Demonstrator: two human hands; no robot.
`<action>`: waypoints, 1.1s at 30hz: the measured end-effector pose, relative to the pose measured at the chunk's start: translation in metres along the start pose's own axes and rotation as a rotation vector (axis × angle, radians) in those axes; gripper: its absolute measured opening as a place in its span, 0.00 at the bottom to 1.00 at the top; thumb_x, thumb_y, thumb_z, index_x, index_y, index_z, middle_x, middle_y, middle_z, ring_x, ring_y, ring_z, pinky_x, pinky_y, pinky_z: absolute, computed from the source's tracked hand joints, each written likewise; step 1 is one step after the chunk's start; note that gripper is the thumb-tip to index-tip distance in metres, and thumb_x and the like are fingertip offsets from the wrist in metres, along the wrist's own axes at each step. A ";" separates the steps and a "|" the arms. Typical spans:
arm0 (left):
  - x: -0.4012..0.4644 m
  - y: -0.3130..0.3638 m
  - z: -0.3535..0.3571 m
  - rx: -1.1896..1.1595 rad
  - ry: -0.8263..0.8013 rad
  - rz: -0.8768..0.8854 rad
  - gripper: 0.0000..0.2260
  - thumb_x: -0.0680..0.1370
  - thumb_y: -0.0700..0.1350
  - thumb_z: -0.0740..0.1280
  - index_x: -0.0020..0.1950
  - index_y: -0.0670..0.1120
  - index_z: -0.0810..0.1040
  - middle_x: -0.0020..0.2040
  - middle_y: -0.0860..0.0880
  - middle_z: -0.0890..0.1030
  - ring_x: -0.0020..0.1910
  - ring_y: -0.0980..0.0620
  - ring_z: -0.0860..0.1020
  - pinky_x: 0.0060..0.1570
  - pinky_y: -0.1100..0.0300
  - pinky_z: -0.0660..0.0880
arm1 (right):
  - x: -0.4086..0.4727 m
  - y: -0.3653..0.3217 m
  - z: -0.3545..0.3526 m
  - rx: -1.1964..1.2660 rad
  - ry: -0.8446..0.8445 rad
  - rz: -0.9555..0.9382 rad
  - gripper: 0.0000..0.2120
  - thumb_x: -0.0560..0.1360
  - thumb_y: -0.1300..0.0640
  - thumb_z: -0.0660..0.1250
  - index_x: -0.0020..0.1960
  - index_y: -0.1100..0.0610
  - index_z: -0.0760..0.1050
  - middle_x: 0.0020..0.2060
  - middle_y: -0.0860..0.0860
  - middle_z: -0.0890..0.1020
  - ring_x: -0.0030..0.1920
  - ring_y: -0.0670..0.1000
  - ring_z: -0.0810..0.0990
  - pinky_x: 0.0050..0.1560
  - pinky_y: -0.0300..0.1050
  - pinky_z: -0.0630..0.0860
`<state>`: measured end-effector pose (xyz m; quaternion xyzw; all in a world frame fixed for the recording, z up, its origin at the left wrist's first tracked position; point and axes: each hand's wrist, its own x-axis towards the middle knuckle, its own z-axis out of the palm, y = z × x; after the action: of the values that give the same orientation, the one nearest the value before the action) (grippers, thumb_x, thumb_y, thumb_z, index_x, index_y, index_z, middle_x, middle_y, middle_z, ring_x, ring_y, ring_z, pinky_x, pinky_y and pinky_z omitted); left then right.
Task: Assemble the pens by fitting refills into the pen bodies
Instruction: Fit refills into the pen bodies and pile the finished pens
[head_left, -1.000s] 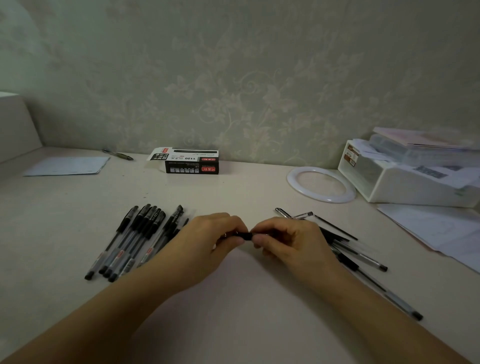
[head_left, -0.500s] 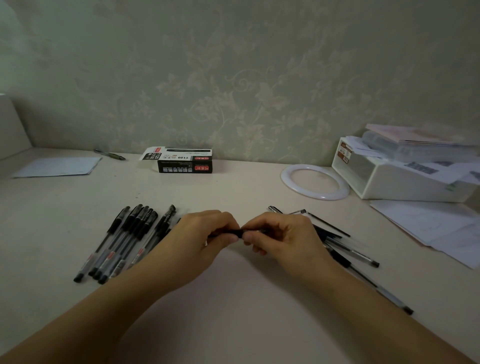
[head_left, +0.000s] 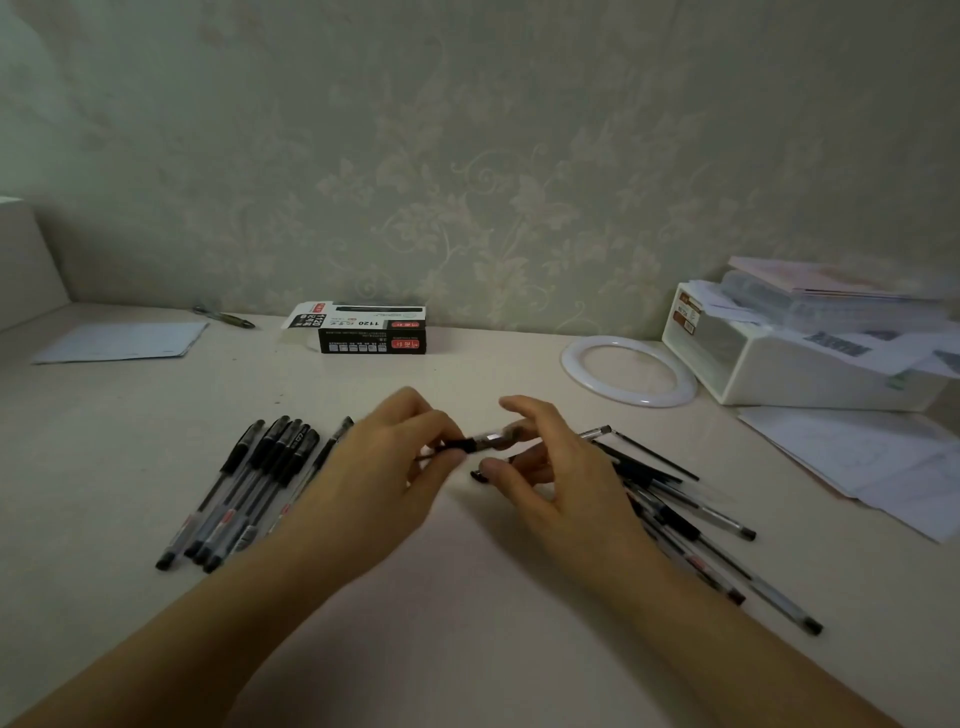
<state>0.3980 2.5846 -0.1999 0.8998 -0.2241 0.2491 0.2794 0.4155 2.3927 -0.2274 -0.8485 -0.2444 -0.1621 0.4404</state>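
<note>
My left hand (head_left: 384, 467) pinches the black grip end of a pen (head_left: 480, 442) above the middle of the table. The pen's clear barrel runs right into the curled middle fingers of my right hand (head_left: 556, 467). That hand's index finger is lifted and its thumb sits below the pen, beside a small black piece (head_left: 475, 475). A row of several capped black pens (head_left: 249, 488) lies left of my left hand. A loose pile of pens and thin refills (head_left: 675, 509) lies right of my right hand, partly hidden by my forearm.
A black-and-white pen box (head_left: 371, 330) stands near the wall. A white ring (head_left: 631, 401) and a white storage box (head_left: 810, 374) topped with papers are at the right, with loose sheets (head_left: 883, 457) in front. A paper (head_left: 119, 340) and a green pen (head_left: 223, 317) lie far left.
The fingers of my right hand have loosened: the index finger lifted and the thumb dropped away from the pen. More of the pen shows between my hands.
</note>
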 end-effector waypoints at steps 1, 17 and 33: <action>0.002 -0.003 -0.005 0.052 0.065 -0.026 0.05 0.77 0.45 0.68 0.50 0.47 0.81 0.45 0.52 0.75 0.38 0.56 0.75 0.39 0.63 0.74 | 0.001 0.001 -0.001 -0.017 0.011 -0.003 0.21 0.77 0.48 0.68 0.69 0.46 0.68 0.51 0.40 0.78 0.46 0.41 0.80 0.46 0.30 0.75; -0.004 -0.055 -0.029 0.454 -0.139 -0.734 0.09 0.78 0.41 0.58 0.58 0.43 0.69 0.50 0.42 0.70 0.48 0.42 0.72 0.45 0.50 0.72 | 0.000 0.009 -0.017 -0.334 0.109 -0.057 0.06 0.77 0.57 0.68 0.54 0.52 0.79 0.47 0.42 0.80 0.45 0.44 0.78 0.47 0.40 0.76; -0.001 -0.037 -0.017 0.444 -0.022 -0.513 0.13 0.79 0.52 0.63 0.62 0.49 0.72 0.55 0.46 0.71 0.50 0.49 0.72 0.49 0.55 0.74 | -0.004 -0.003 -0.030 -0.757 -0.087 0.294 0.13 0.78 0.43 0.62 0.53 0.52 0.69 0.50 0.49 0.73 0.50 0.52 0.77 0.48 0.48 0.74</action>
<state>0.4117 2.6227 -0.2029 0.9684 0.0662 0.2037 0.1278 0.4084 2.3682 -0.2104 -0.9827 -0.0619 -0.1401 0.1046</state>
